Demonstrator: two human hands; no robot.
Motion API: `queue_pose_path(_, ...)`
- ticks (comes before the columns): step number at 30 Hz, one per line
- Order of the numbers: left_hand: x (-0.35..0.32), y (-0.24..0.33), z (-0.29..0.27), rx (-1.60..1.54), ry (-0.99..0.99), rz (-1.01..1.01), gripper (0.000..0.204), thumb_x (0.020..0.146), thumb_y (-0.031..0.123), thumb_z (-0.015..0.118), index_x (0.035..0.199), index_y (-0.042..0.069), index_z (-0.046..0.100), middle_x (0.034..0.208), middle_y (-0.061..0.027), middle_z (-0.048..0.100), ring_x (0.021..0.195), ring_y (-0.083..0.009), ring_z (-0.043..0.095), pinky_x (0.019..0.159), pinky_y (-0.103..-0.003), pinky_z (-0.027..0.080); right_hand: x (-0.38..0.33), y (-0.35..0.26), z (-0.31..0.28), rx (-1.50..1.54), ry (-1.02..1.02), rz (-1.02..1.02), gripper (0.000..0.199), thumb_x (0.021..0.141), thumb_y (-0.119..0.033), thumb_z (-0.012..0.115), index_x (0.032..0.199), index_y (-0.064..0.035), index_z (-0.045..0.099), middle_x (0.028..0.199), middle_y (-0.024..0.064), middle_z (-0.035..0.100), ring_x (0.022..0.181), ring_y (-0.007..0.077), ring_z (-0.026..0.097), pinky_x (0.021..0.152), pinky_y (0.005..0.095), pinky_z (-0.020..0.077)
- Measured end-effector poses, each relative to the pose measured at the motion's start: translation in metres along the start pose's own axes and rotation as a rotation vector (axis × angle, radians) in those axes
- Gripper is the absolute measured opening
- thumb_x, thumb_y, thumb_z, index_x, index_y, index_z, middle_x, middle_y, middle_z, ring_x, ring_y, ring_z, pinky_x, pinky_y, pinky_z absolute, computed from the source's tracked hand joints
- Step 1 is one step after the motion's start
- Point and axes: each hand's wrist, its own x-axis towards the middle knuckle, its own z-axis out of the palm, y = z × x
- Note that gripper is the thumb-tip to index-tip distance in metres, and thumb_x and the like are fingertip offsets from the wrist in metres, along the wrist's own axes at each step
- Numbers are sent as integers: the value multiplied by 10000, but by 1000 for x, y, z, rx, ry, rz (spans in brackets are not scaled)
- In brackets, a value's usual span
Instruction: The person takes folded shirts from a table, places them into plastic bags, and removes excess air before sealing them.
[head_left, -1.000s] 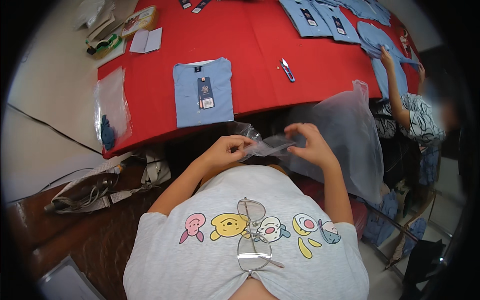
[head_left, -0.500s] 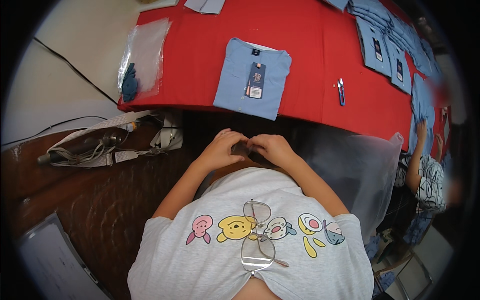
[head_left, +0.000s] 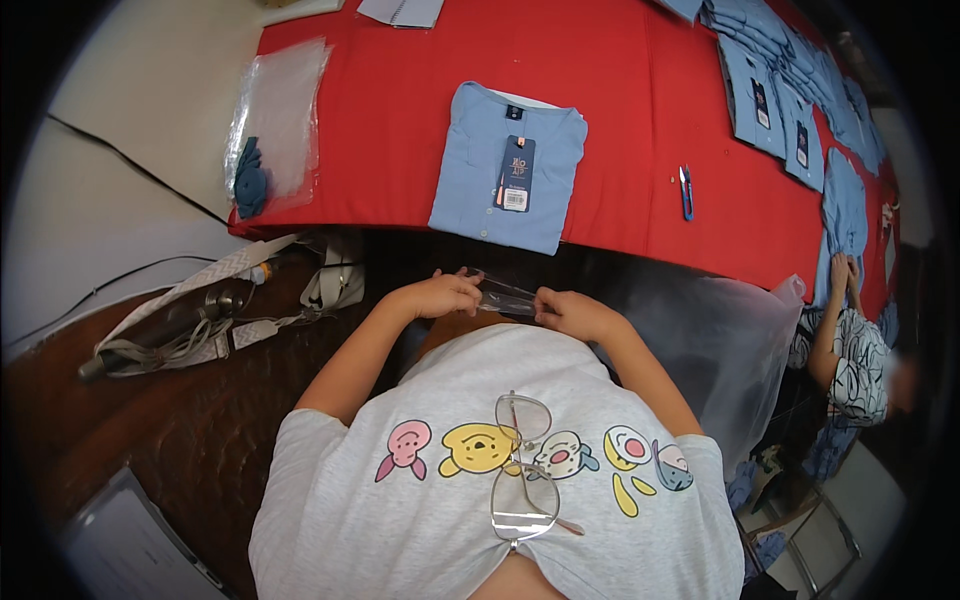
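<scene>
My left hand (head_left: 440, 295) and my right hand (head_left: 572, 312) are close together in front of my chest, both gripping a small clear plastic bag (head_left: 503, 296) stretched between them. Just beyond my hands, a folded light blue shirt (head_left: 510, 165) with a dark hang tag lies on the red table (head_left: 400, 110) near its front edge. A pair of glasses (head_left: 522, 470) hangs from the collar of my grey printed T-shirt.
A small blue snipper (head_left: 686, 192) lies right of the shirt. Several more folded blue shirts (head_left: 770, 90) line the far right. Clear bags with a dark cloth (head_left: 270, 130) sit at the table's left edge. A large clear bag (head_left: 720, 350) hangs right; a person's arm (head_left: 840, 330) is beyond. Straps (head_left: 200, 320) lie on the floor.
The view has tilted down and left. My hands have stayed together on the clear bag, now drawn slightly apart with it stretched between them.
</scene>
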Motion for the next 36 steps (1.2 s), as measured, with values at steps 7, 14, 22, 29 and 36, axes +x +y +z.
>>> queue_pose_path(7,36,-15,-37,-390,137,17,293,1005,291,747,867,32,746,773,1,614,765,-115,549,767,-298,489,0,-13,-63,413,299,88,62,1062,-68,666,1081,-19,631,937,29,728,805,83,648,691,280,541)
queue_pose_path(14,-15,9,-63,-268,489,96,217,1017,192,757,1030,-17,809,936,-102,804,875,-153,719,836,-321,551,22,-36,-97,176,636,-148,112,929,-72,791,977,23,757,892,99,678,759,207,642,741,354,532)
queue_pose_path(22,-28,-9,-80,78,952,158,122,953,113,753,1004,20,813,952,-155,784,907,-342,743,868,-424,569,53,-33,-85,127,704,-85,102,902,-69,803,948,8,755,907,99,665,798,228,669,754,358,537)
queue_pose_path(29,-3,5,-106,137,1122,188,101,966,145,731,978,50,762,974,-101,761,953,-327,721,915,-473,521,63,-12,-72,313,822,-80,115,915,-49,790,932,26,704,895,121,691,790,204,677,728,347,531)
queue_pose_path(36,34,29,-119,255,1234,212,100,981,161,726,1023,71,741,1020,-76,729,1012,-316,707,988,-493,490,64,-9,-66,296,1050,-32,129,943,-56,778,950,31,684,892,131,691,774,203,681,708,350,533)
